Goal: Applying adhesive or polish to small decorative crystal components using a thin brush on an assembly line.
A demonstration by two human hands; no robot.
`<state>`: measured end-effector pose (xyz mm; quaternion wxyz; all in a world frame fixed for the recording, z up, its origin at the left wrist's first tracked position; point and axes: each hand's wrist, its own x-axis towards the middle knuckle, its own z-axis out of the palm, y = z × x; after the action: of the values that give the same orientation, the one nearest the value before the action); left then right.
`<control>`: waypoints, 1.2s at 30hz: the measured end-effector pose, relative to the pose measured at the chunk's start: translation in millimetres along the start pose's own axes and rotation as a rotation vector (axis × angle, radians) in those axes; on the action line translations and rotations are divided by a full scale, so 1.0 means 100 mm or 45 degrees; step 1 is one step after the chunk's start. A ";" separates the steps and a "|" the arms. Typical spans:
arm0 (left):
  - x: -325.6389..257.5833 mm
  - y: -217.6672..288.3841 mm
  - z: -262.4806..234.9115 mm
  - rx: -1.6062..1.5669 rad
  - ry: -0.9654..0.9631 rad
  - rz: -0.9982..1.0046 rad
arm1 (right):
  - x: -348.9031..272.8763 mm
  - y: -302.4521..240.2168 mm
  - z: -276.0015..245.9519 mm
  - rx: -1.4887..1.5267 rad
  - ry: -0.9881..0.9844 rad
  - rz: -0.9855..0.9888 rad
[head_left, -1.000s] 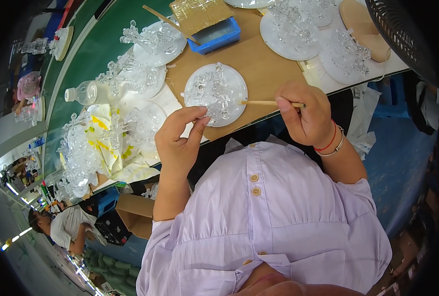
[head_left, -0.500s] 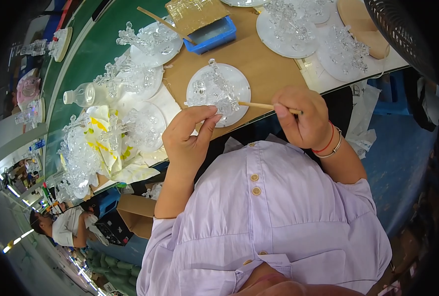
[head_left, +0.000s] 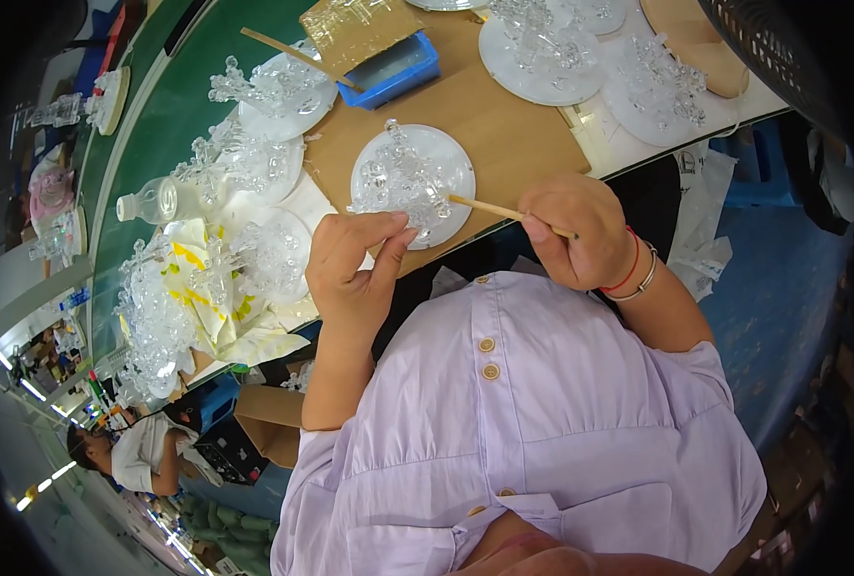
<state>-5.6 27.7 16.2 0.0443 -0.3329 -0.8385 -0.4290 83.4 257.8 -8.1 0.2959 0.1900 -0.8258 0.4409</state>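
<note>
A round white plate (head_left: 453, 154) lies before me, bearing a cluster of clear plastic pieces (head_left: 403, 182). At its near edge, the thumb and forefinger of my left hand (head_left: 350, 274) are pinched on a clear plastic piece, partly hidden by the fingertips. My right hand (head_left: 581, 230) is closed around a thin wooden stick (head_left: 494, 207). The stick points left, and its tip meets the right side of the clear cluster. What is at the very tip is too small to make out.
Behind the plate stands a blue tray (head_left: 393, 72) with a stick (head_left: 293, 58) across it. Similar plates (head_left: 542, 82) sit at back right and left. A clear bottle (head_left: 163, 200), stained paper (head_left: 197, 278) and loose clear pieces lie left. Another person (head_left: 139, 451) is beyond.
The view has shifted a little, so the table things sit further left. Both hands keep nearly the same grip, and the stick's tip stays at the clear cluster.
</note>
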 end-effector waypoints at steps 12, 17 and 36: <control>0.02 -0.01 0.02 -0.017 -0.004 -0.010 | -0.17 0.08 0.18 0.048 0.134 -0.006; 0.00 0.00 0.01 -0.005 0.004 -0.025 | -0.10 0.05 0.00 0.007 0.144 0.035; 0.00 0.00 0.03 -0.016 0.032 -0.015 | 0.03 0.05 -0.11 -0.016 0.043 0.020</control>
<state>-5.0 29.9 13.9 0.0502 -0.3227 -0.8371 -0.4388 81.4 269.4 -4.2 0.3076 0.1740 -0.8250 0.4411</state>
